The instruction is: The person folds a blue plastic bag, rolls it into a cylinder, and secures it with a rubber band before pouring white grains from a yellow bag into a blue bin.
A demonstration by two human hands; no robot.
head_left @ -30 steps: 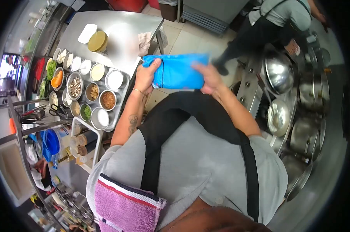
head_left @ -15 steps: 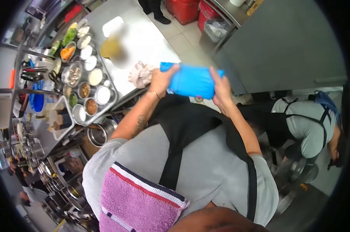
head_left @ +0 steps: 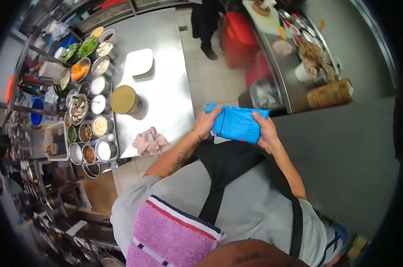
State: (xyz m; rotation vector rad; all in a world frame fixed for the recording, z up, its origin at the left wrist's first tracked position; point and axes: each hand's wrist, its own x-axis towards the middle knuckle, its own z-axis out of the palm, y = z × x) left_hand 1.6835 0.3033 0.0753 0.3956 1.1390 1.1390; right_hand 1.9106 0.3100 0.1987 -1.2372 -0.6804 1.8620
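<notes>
A blue packet [head_left: 237,124] was held at chest height in front of a black apron [head_left: 226,162], clamped at both ends by a person's bare hands. The left hand [head_left: 206,124] closed round the packet's left end, its fingers [head_left: 214,113] curled over the upper corner. The right hand [head_left: 267,135] gripped the right end, with a finger laid along the top edge. The packet hung between the two hands, tilted slightly down to the right, and rested on nothing else.

A thin bracelet [head_left: 196,134] circled the left wrist, and a tattoo marked the forearm below it. Just left of the left fingers, a crumpled pinkish cloth [head_left: 150,142] lay near the edge of a steel table [head_left: 170,89]. Farther out from those fingers stood a round tub with a yellow lid [head_left: 124,99], and beyond it a white plate [head_left: 139,61]. Rows of metal bowls [head_left: 91,111] holding chopped ingredients, sauces and powders ran along the table's far-left side.

Above the right fingers, a steel counter [head_left: 272,62] carried dishes of food, with a bamboo steamer [head_left: 330,93] at its near end, well apart from the packet. Past the packet, across a tiled floor [head_left: 210,75], red bins [head_left: 239,33] stood beside the legs of another person [head_left: 206,22]. Nearest the camera, a pink striped towel [head_left: 170,233] lay over the person's shoulder.
</notes>
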